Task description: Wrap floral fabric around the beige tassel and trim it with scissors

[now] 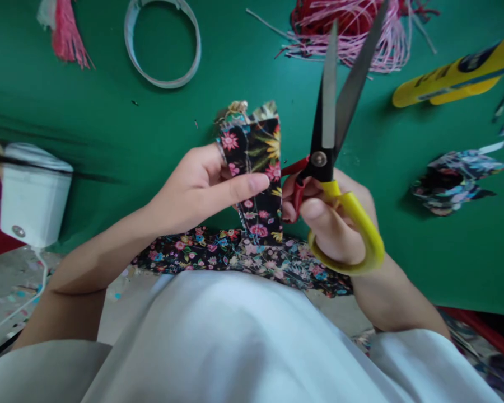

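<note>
My left hand (pixel 212 187) is closed on a black floral fabric strip (pixel 259 210), its thumb lying across the front. Pink and yellow flowers cover the strip, which stands upright with a frayed top edge. Close by on the right, my right hand (pixel 336 224) grips scissors (pixel 319 159) with a yellow handle loop around the thumb. Their blades are spread and point up and away from the fabric. Red parts (pixel 298 193) show by the right fingers; I cannot tell what they belong to. More floral fabric (pixel 185 249) lies along the table edge in front of my body.
On the green table (pixel 252 78) lie a white ring (pixel 162 84), a pink tassel (pixel 67 36), a heap of pink and red cords (pixel 353 33), a yellow tube-shaped object (pixel 441 84) and a crumpled floral scrap (pixel 449 179). A white corded box (pixel 36 196) sits at the left edge.
</note>
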`<action>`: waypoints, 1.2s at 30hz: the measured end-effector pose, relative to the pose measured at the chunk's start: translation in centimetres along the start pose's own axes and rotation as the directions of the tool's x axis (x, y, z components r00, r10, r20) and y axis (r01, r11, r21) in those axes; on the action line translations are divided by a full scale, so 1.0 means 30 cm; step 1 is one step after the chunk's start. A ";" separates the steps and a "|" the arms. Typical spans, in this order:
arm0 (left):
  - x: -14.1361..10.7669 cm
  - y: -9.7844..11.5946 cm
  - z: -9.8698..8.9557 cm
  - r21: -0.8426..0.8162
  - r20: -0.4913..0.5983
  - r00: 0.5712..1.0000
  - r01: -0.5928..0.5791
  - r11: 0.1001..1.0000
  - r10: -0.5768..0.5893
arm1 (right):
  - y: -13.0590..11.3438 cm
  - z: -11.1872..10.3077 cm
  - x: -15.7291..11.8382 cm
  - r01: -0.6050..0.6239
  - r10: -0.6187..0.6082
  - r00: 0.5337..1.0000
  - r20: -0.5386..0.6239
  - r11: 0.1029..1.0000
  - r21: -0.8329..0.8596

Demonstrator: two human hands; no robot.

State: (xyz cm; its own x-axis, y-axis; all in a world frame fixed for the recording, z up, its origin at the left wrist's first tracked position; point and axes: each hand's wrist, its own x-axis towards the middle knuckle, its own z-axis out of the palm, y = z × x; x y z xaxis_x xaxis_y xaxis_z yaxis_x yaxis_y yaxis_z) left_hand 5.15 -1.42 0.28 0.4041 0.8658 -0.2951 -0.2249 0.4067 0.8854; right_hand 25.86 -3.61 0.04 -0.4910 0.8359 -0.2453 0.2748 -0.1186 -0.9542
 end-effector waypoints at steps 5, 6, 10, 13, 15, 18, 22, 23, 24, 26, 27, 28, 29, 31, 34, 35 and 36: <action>0.009 0.000 0.015 -0.036 0.093 0.985 0.147 0.988 -0.143 | -0.037 0.005 0.008 -0.082 0.120 0.977 -0.177 0.975 0.208; 0.011 -0.002 0.016 -0.034 0.137 0.981 0.143 0.989 -0.137 | -0.036 0.005 0.008 -0.086 0.128 0.977 -0.171 0.968 0.236; 0.013 -0.005 0.017 0.020 0.214 0.962 0.167 0.986 -0.167 | -0.025 0.005 0.005 -0.062 0.094 0.985 -0.146 0.976 0.209; 0.014 0.001 0.017 0.054 0.237 0.955 0.167 0.984 -0.176 | -0.029 0.008 0.001 -0.041 0.061 0.987 -0.150 0.990 0.132; 0.014 0.004 0.017 0.059 0.276 0.951 0.125 0.990 -0.137 | -0.034 0.010 0.001 -0.027 0.043 0.987 -0.154 0.994 0.102; 0.010 0.004 0.014 0.118 0.294 0.948 0.092 0.989 -0.123 | -0.039 0.014 0.005 0.014 -0.003 0.983 -0.184 0.998 0.058; 0.001 0.004 0.008 0.174 0.282 0.939 0.152 0.973 -0.197 | -0.035 0.015 0.010 0.118 -0.112 0.969 -0.222 0.993 0.015; -0.001 0.005 0.007 0.171 0.293 0.933 0.165 0.971 -0.210 | -0.033 0.015 0.010 0.132 -0.123 0.968 -0.216 0.991 0.024; -0.001 0.006 0.007 0.165 0.309 0.926 0.175 0.971 -0.219 | -0.032 0.014 0.010 0.139 -0.128 0.970 -0.208 0.990 0.039; -0.001 0.009 0.006 0.156 0.326 0.917 0.187 0.970 -0.229 | -0.029 0.012 0.010 0.140 -0.126 0.973 -0.193 0.988 0.061; 0.000 0.009 0.006 0.154 0.329 0.916 0.189 0.970 -0.230 | -0.026 0.011 0.009 0.140 -0.126 0.974 -0.187 0.988 0.069; 0.000 0.010 0.005 0.154 0.329 0.916 0.188 0.970 -0.230 | -0.023 0.011 0.007 0.143 -0.127 0.974 -0.187 0.987 0.075; 0.001 0.010 0.005 0.155 0.328 0.917 0.187 0.970 -0.229 | -0.019 0.011 0.006 0.146 -0.128 0.974 -0.189 0.986 0.081; 0.002 0.011 0.004 0.156 0.328 0.917 0.184 0.970 -0.227 | -0.009 0.012 0.003 0.150 -0.130 0.974 -0.187 0.984 0.096; 0.002 0.012 0.004 0.151 0.326 0.918 0.183 0.971 -0.224 | 0.003 0.014 -0.001 0.163 -0.135 0.976 -0.168 0.973 0.163; 0.002 0.012 0.005 0.151 0.324 0.920 0.182 0.972 -0.223 | 0.006 0.015 -0.002 0.168 -0.137 0.978 -0.160 0.966 0.195; 0.002 0.013 0.005 0.153 0.320 0.921 0.181 0.971 -0.222 | 0.008 0.015 -0.002 0.172 -0.140 0.978 -0.152 0.959 0.224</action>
State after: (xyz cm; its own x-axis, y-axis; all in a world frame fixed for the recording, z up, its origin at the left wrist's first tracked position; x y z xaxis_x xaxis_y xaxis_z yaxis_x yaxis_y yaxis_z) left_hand 5.22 -1.27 0.67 0.7061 0.6136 -0.3536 -0.0093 0.5073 0.8617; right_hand 25.58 -3.94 -0.24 -0.3930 0.9160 -0.0806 -0.0059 -0.0901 -0.9959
